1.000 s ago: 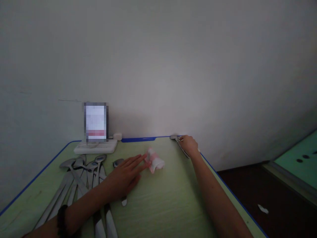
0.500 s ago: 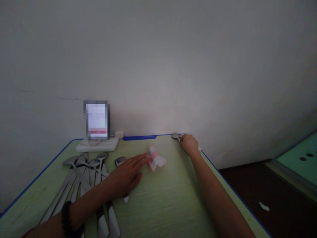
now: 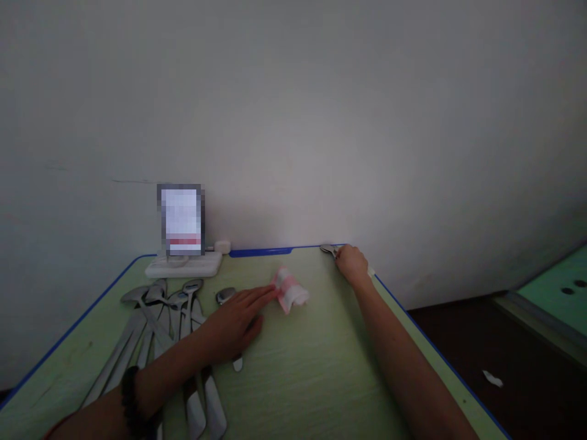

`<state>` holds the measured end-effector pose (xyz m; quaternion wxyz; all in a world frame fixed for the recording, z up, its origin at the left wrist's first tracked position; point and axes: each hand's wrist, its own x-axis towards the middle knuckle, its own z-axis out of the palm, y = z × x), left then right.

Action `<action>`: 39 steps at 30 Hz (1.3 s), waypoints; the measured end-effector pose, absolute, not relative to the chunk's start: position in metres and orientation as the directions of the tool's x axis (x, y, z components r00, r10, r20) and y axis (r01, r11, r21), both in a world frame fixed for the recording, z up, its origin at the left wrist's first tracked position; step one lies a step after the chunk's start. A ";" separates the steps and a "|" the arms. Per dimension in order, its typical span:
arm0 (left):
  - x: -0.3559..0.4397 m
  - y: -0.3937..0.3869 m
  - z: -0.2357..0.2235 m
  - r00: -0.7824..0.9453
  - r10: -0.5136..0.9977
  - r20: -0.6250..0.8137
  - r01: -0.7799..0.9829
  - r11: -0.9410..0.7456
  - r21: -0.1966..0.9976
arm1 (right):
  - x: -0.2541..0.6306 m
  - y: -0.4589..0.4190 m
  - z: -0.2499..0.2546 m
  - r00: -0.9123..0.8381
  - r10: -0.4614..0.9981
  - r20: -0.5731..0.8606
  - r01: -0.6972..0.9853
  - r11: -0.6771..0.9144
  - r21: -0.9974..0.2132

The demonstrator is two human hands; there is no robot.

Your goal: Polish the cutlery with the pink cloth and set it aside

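My left hand (image 3: 236, 321) lies flat on the green table (image 3: 312, 379), fingers stretched out, its fingertips touching a crumpled pink and white cloth (image 3: 288, 291). A spoon (image 3: 224, 297) lies partly under that hand. My right hand (image 3: 352, 263) reaches to the table's far right corner, fingers curled round the handle of a metal spoon (image 3: 327, 249) whose bowl pokes out to the left against the wall.
Several metal spoons (image 3: 156, 318) lie fanned at the left of the table. A white base (image 3: 183, 266) with an upright blurred card (image 3: 181, 220) stands at the back by the wall. Dark floor (image 3: 504, 354) lies to the right.
Both hands stay where they were. The view has shifted slightly, so everything sits a little higher and to the right.
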<state>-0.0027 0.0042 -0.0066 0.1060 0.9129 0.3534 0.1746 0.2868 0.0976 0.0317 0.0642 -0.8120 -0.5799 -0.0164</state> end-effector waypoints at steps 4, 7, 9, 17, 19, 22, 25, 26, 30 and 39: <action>-0.002 0.004 -0.006 0.676 0.692 0.251 0.617 -0.719 0.319 | 0.287 0.098 0.031 0.322 0.942 0.096 0.945 -0.314 -0.088; -0.002 0.004 -0.006 0.678 0.691 0.251 0.616 -0.720 0.319 | 0.286 0.098 0.032 0.325 0.941 0.091 0.944 -0.317 -0.087; -0.002 0.004 -0.005 0.679 0.690 0.250 0.614 -0.721 0.321 | 0.286 0.097 0.032 0.324 0.942 0.090 0.945 -0.317 -0.086; -0.002 0.004 -0.002 0.672 0.699 0.245 0.603 -0.709 0.366 | 0.281 0.095 0.043 0.246 0.963 0.108 0.968 -0.239 -0.073; -0.006 0.006 0.008 0.674 0.707 0.214 0.591 -0.690 0.418 | 0.272 0.093 0.053 0.109 0.982 0.154 0.992 -0.097 -0.083; -0.017 0.015 0.028 0.613 0.776 0.149 0.632 -0.594 0.498 | 0.248 0.086 0.071 -0.166 0.973 0.160 0.963 0.195 -0.185; -0.033 0.025 0.046 0.547 0.817 0.183 0.698 -0.566 0.440 | 0.219 0.073 0.078 -0.463 0.884 0.059 0.845 0.460 -0.273; -0.039 0.027 0.049 0.535 0.827 0.171 0.727 -0.554 0.406 | 0.211 0.069 0.075 -0.525 0.851 0.001 0.814 0.503 -0.292; -0.061 0.031 0.054 0.520 0.853 0.051 0.817 -0.514 0.262 | 0.180 0.057 0.045 -0.577 0.815 -0.048 0.792 0.545 -0.276; -0.104 0.039 0.078 0.177 0.962 -0.207 0.981 -0.189 -0.042 | 0.155 0.051 0.011 -0.451 0.879 0.157 0.857 0.475 -0.198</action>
